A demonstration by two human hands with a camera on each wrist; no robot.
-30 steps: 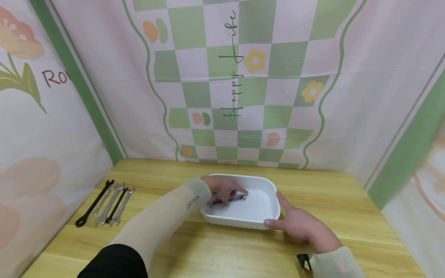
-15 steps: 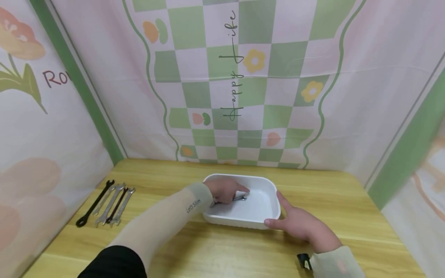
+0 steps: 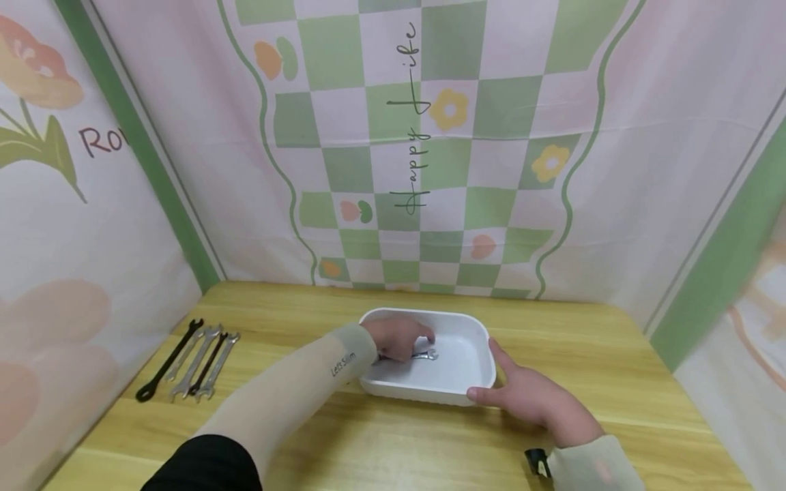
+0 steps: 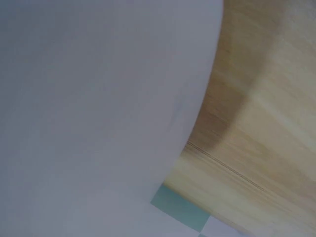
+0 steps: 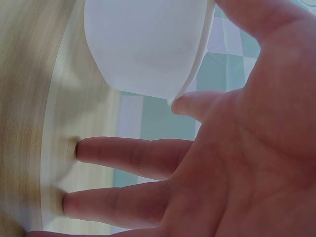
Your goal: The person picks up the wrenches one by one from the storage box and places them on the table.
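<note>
A wooden worktop (image 3: 393, 450) with a pale yellow grain is seen, closed in on three sides by cloth backdrops. Near the worktop's left edge, a row of wrenches (image 3: 187, 360) is laid out side by side, just beside one another: a long black wrench (image 3: 167, 360) lies outermost on the left, followed by silver ones and a thinner dark one between them. Behind the worktop, a backdrop (image 3: 430, 136) printed with green and white checks, small yellow flowers and the script "Happy Life" is hung. To the left of the worktop, a pink side panel (image 3: 67, 204) with a flower print and a green stripe is seen.
</note>
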